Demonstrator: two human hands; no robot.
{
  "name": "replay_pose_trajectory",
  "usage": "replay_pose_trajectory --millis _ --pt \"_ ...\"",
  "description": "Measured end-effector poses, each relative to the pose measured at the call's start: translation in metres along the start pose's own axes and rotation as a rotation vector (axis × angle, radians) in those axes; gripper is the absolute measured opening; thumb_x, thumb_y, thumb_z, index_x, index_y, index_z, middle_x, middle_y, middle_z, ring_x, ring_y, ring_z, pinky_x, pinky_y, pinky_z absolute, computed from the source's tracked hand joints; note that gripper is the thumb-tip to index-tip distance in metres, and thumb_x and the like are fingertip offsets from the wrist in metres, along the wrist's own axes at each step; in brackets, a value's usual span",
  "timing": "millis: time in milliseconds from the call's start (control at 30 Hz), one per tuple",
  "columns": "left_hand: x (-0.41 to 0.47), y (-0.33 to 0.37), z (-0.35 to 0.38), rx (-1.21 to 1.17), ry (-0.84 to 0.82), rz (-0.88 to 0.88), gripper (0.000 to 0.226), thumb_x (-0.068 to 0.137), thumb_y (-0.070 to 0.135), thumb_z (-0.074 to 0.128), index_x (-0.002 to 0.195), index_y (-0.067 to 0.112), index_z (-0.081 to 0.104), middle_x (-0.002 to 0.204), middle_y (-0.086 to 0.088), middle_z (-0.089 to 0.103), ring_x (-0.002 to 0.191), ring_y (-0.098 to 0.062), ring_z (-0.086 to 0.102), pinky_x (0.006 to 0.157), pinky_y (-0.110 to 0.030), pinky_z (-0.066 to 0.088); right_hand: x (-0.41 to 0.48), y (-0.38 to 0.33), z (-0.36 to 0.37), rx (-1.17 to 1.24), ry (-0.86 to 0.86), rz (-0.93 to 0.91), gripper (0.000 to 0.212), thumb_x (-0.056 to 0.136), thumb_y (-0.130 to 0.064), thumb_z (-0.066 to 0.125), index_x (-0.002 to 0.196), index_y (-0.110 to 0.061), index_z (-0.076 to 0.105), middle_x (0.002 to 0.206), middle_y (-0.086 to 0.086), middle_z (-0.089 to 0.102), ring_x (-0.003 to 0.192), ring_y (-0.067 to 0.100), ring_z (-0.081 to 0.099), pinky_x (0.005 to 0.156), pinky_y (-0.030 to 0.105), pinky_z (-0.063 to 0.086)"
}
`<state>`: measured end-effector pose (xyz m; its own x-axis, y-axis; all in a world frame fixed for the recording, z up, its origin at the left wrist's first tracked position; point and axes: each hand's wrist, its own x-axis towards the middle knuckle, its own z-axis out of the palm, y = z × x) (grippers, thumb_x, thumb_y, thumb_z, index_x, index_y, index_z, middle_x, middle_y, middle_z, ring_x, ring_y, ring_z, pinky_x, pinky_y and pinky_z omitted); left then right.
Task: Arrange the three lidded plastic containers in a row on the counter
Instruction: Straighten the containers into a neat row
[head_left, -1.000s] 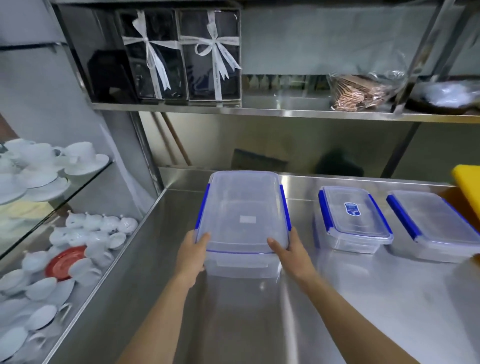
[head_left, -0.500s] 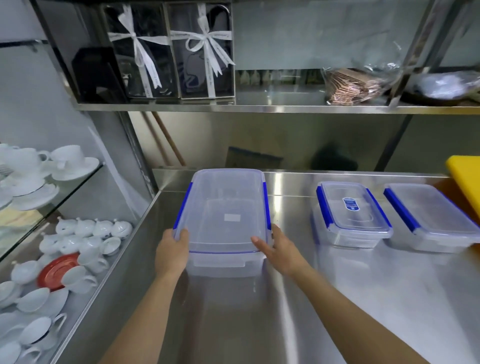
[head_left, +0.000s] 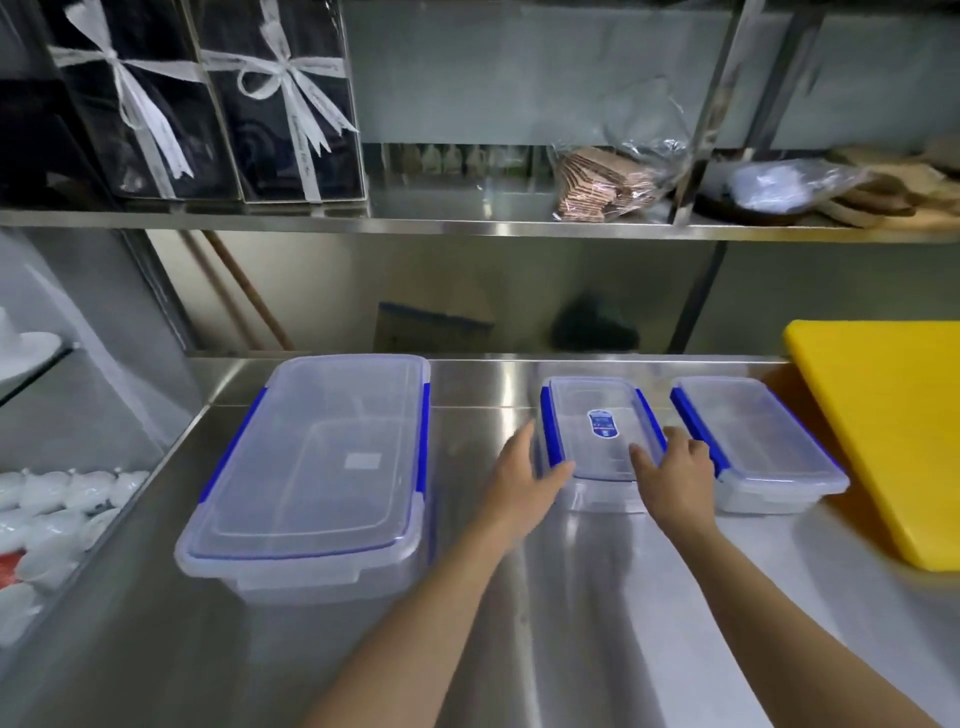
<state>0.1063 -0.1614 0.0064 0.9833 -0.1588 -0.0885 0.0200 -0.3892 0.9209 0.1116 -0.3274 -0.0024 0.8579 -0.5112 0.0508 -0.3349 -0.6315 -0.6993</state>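
Observation:
Three clear lidded plastic containers with blue clips stand on the steel counter (head_left: 571, 623). The large container (head_left: 317, 467) sits alone at the left, with no hand on it. The middle small container (head_left: 602, 431) carries a blue label on its lid. The right small container (head_left: 753, 441) stands close beside it. My left hand (head_left: 524, 478) is on the near left corner of the middle container, thumb over the lid edge. My right hand (head_left: 675, 467) holds its near right corner, fingers down in the gap to the right container.
A yellow cutting board (head_left: 893, 431) leans at the far right, close to the right container. A steel shelf (head_left: 467, 226) overhangs the back, with ribboned gift boxes (head_left: 280, 104) and bagged items. White cups (head_left: 52, 499) fill a lower shelf to the left.
Both hands let go of the large container, which now rests at the left, and moved right onto the middle small container. The view shifted right.

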Motion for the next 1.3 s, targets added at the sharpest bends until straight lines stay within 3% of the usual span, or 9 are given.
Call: replay_pose_trajectory --millis 167,267,400,633,833,1000,1100,1167,1300 --pt "0.030 -0.021 0.061 -0.269 -0.119 -0.101 0.067 0.072 0.051 0.063 0.133 0.042 0.037 0.137 0.008 0.052 0.122 -0.009 0.052 0.110 -0.039 0.038 0.025 0.028 0.012 0.026 -0.231 0.057 0.064 0.089 -0.039 0.053 0.141 -0.010 0.029 0.143 0.021 0.039 0.130 0.040 0.040 0.107 0.053 0.037" --pt "0.039 -0.029 0.076 -0.201 -0.064 -0.125 0.085 0.062 0.066 0.061 0.139 0.044 0.031 0.154 0.005 0.028 0.138 -0.012 0.033 0.114 -0.044 0.031 0.028 0.038 0.023 -0.100 -0.245 -0.001 0.058 0.089 -0.034 0.054 0.137 -0.006 0.038 0.143 0.023 0.038 0.131 0.041 0.037 0.110 0.051 0.032" --pt "0.030 -0.024 0.079 -0.096 -0.014 -0.147 0.076 0.085 0.045 0.058 0.147 0.022 0.023 0.159 0.009 0.005 0.146 -0.008 0.008 0.120 -0.037 0.016 0.024 0.040 0.028 -0.120 -0.207 -0.073 0.052 0.090 -0.033 0.053 0.134 -0.007 0.044 0.145 0.022 0.034 0.132 0.040 0.033 0.108 0.046 0.031" --pt "0.025 -0.052 0.064 0.068 0.021 -0.091 0.064 0.089 0.046 0.051 0.145 0.034 0.023 0.158 0.018 0.000 0.145 -0.009 0.011 0.118 -0.040 0.022 0.012 0.031 0.034 -0.120 -0.210 -0.163 0.053 0.092 -0.041 0.047 0.138 -0.015 0.039 0.148 0.012 0.032 0.135 0.029 0.031 0.102 0.041 0.041" --pt "0.023 -0.048 0.054 0.236 0.014 -0.108 0.063 0.089 0.050 0.049 0.144 0.034 0.024 0.159 0.013 0.005 0.146 -0.019 0.011 0.119 -0.047 0.018 0.018 0.035 0.033 -0.137 -0.282 -0.210 0.054 0.091 -0.045 0.047 0.137 -0.018 0.040 0.145 0.008 0.034 0.131 0.025 0.038 0.097 0.042 0.046" --pt "0.027 -0.020 0.072 0.430 0.258 0.093 0.046 0.089 0.035 0.054 0.129 0.013 0.048 0.139 -0.005 0.048 0.130 -0.024 0.041 0.109 -0.035 0.030 0.046 0.053 -0.005 -0.054 -0.122 -0.146 0.037 0.092 -0.029 0.050 0.122 -0.008 0.056 0.126 0.014 0.058 0.107 0.032 0.059 0.091 0.044 0.049" --pt "0.032 0.004 0.101 0.311 0.158 0.189 0.043 0.090 0.032 0.055 0.128 0.015 0.048 0.133 -0.002 0.054 0.124 -0.021 0.049 0.103 -0.034 0.044 0.065 0.075 -0.036 -0.074 0.117 -0.094 0.031 0.091 -0.022 0.053 0.115 -0.004 0.062 0.119 0.018 0.060 0.105 0.034 0.057 0.090 0.046 0.049" --pt "0.036 0.021 0.124 0.253 -0.014 0.131 0.053 0.091 0.038 0.052 0.139 0.020 0.036 0.146 0.001 0.042 0.134 -0.019 0.040 0.108 -0.035 0.038 0.076 0.092 -0.055 -0.113 0.224 -0.023 0.035 0.090 -0.023 0.054 0.120 -0.004 0.059 0.127 0.019 0.055 0.117 0.034 0.050 0.099 0.045 0.042" --pt "0.048 0.041 0.169 0.015 -0.289 -0.145 0.076 0.087 0.057 0.046 0.148 0.032 0.010 0.159 0.008 0.012 0.145 -0.017 0.017 0.117 -0.040 0.020 0.095 0.127 -0.079 -0.284 0.094 0.089 0.055 0.092 -0.040 0.048 0.140 -0.014 0.039 0.152 0.020 0.026 0.140 0.037 0.023 0.112 0.049 0.023"
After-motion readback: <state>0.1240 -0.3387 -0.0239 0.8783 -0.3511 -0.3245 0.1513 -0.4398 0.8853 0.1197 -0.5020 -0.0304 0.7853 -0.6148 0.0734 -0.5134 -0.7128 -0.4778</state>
